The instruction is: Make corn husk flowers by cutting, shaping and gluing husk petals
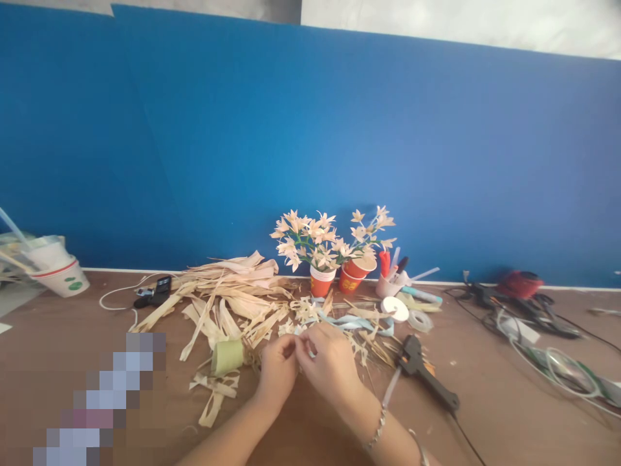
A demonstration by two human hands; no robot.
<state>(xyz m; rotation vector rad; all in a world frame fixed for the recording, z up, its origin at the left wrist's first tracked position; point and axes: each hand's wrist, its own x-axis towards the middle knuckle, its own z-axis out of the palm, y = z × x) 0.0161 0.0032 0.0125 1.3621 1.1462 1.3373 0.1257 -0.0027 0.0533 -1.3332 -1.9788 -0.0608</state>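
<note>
"Where do your edges run, and where's your room?"

"The worktop (pixel 509 414) ends at the back in a pale strip (pixel 121 269) under the blue panel (pixel 310 142). My widest space is on the right, between the glue gun (pixel 421 366) and the tangled cables (pixel 548 372). On my left it's tighter: a pale green cup-like piece (pixel 228 358) lies on its side near my wrist, dry straw-coloured strips (pixel 237 291) heaped behind it."

"And your hands?"

"My left hand (pixel 280 369) and right hand (pixel 330 362) meet at the fingertips, fingers curled in. Whether they're clamped on anything, I can't tell; it's too small or hidden."

"What's nearest them?"

"Pale scraps (pixel 305 309) just past my fingertips, in front of the red cups (pixel 321 285) of flowers (pixel 310 236). The glue gun lies near my right hand."
</note>
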